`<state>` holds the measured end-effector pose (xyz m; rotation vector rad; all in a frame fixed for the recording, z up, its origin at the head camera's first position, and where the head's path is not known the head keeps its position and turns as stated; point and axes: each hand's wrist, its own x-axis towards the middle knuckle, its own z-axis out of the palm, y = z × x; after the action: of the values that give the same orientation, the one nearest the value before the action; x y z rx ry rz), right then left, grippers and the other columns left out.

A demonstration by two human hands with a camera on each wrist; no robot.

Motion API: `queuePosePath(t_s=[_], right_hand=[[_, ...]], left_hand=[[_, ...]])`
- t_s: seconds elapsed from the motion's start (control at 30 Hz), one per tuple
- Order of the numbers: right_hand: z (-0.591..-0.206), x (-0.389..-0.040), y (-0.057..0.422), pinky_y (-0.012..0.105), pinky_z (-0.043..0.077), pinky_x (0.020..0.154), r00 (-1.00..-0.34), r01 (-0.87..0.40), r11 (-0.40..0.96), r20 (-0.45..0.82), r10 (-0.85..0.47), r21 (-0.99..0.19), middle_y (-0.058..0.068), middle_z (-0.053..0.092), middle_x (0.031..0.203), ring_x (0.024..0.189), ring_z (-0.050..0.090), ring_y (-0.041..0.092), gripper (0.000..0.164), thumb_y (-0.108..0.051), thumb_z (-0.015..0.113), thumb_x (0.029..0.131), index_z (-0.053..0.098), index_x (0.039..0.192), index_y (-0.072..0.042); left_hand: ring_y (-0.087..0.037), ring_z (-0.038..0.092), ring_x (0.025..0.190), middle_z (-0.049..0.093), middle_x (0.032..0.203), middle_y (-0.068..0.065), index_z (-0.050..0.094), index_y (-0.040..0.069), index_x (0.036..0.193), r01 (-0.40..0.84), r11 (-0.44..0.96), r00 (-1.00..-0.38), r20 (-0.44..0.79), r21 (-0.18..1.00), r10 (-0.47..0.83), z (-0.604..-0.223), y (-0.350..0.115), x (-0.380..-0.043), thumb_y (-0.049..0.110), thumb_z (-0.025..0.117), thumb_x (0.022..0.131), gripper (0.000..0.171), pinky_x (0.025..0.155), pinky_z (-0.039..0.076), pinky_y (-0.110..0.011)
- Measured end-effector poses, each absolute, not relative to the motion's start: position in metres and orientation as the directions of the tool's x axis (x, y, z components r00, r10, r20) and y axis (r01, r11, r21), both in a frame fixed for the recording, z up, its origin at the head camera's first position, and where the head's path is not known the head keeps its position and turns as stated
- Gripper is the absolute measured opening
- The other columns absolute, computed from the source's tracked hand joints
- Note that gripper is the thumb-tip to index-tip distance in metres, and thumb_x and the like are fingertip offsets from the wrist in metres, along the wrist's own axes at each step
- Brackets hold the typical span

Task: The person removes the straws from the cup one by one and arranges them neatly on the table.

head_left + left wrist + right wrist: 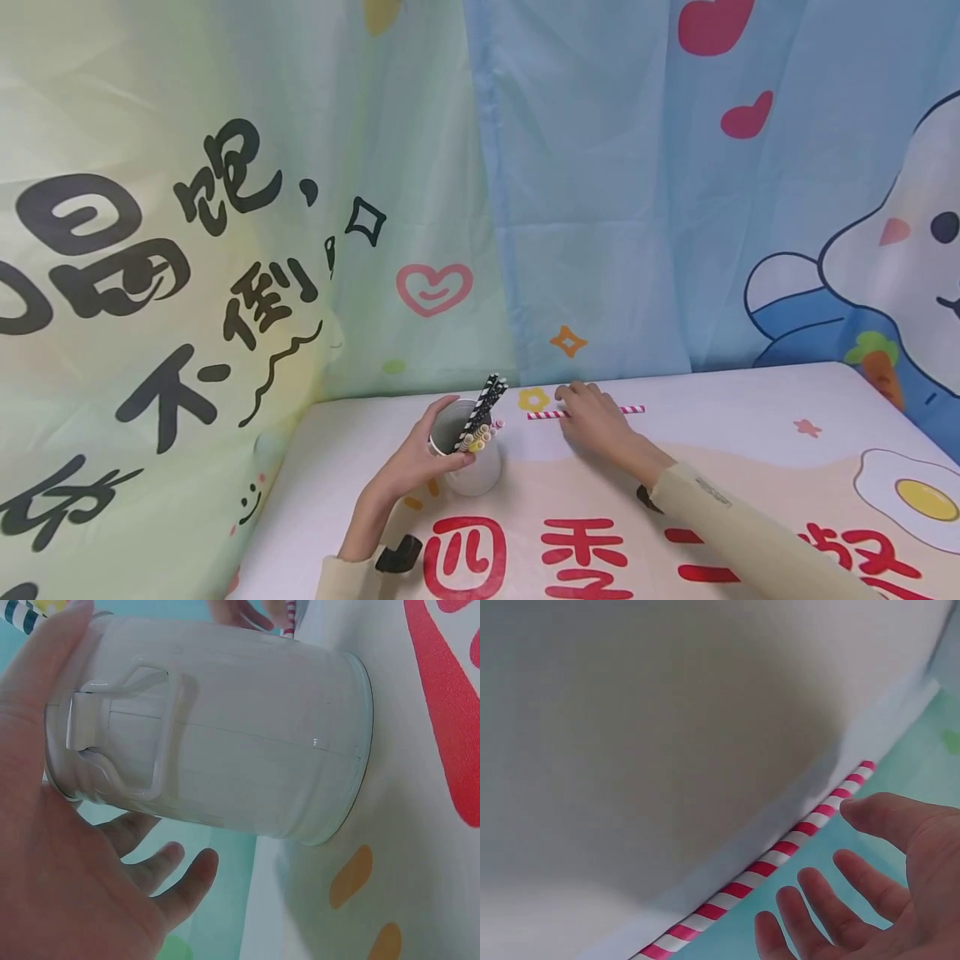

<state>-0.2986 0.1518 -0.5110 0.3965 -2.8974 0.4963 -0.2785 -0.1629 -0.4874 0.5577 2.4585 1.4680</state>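
My left hand (411,461) grips a white metal bucket (247,735) near its rim, thumb on the near side and fingers round the far side. The bucket stands on the table and has a small wire handle on its side. Black-and-white patterned straws (486,402) and yellow striped straws (477,440) stick out of it, with a bit of pink among them. A red-and-white striped paper straw (765,866) lies on the table to the right. Over this straw is my right hand (596,423), fingers spread loosely, thumb tip right at the straw in the right wrist view.
The table (750,408) has a printed cover with red characters, a fried egg and a yellow flower. Behind it hangs a printed curtain (585,167) in green and blue, close along the table's back edge.
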Motion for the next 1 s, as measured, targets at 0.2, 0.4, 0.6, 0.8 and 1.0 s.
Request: queuePosePath(t_s=[0.2,0.4,0.6,0.8,1.0], right_hand=[[-0.502,-0.289,0.15,0.051,0.052,0.095,-0.962,-0.264,0.88,0.178,-0.209,-0.396,0.015,0.063,0.119,0.109,0.059,0.032,0.038,-0.016,0.076,0.088,0.063,0.123,-0.005],[-0.495,-0.281,0.148,0.052,0.052,0.097,-0.963,-0.256,0.862,0.191,-0.189,-0.438,0.013,0.063,0.122,0.113,0.06,0.033,0.039,-0.017,0.076,0.088,0.064,0.123,-0.008],[-0.485,-0.268,0.144,0.054,0.051,0.101,-0.966,-0.249,0.822,0.196,-0.17,-0.512,0.012,0.062,0.128,0.121,0.058,0.034,0.04,-0.02,0.074,0.09,0.063,0.126,-0.01],[-0.481,-0.248,0.132,0.05,0.052,0.101,-0.958,-0.283,0.76,0.212,-0.194,-0.585,0.007,0.063,0.127,0.121,0.06,0.029,0.039,-0.018,0.075,0.09,0.063,0.126,-0.01],[-0.486,-0.232,0.113,0.043,0.056,0.096,-0.965,-0.259,0.699,0.16,-0.205,-0.667,0.003,0.065,0.124,0.113,0.063,0.022,0.038,-0.019,0.076,0.089,0.064,0.125,-0.016]], left_hand=[[-0.029,0.044,0.132,0.043,0.148,-0.003,0.028,0.028,0.156,0.197,0.426,-0.901,-0.008,0.883,0.434,-0.487,-0.163,-0.277,0.037,0.083,0.08,0.094,0.102,0.05,-0.055],[-0.029,0.044,0.132,0.043,0.149,-0.003,0.029,0.032,0.154,0.212,0.429,-0.902,0.006,0.878,0.432,-0.486,-0.163,-0.279,0.037,0.083,0.08,0.091,0.102,0.05,-0.055],[-0.028,0.044,0.133,0.043,0.149,-0.003,0.03,0.035,0.153,0.207,0.434,-0.903,0.0,0.877,0.43,-0.484,-0.163,-0.279,0.036,0.083,0.08,0.09,0.103,0.049,-0.055],[-0.03,0.043,0.133,0.042,0.149,-0.004,0.028,0.033,0.154,0.205,0.428,-0.9,-0.002,0.88,0.436,-0.485,-0.164,-0.278,0.036,0.083,0.08,0.092,0.102,0.05,-0.055],[-0.029,0.044,0.132,0.042,0.148,-0.003,0.029,0.036,0.153,0.186,0.423,-0.904,-0.014,0.887,0.427,-0.486,-0.163,-0.278,0.038,0.083,0.08,0.09,0.101,0.051,-0.053]])
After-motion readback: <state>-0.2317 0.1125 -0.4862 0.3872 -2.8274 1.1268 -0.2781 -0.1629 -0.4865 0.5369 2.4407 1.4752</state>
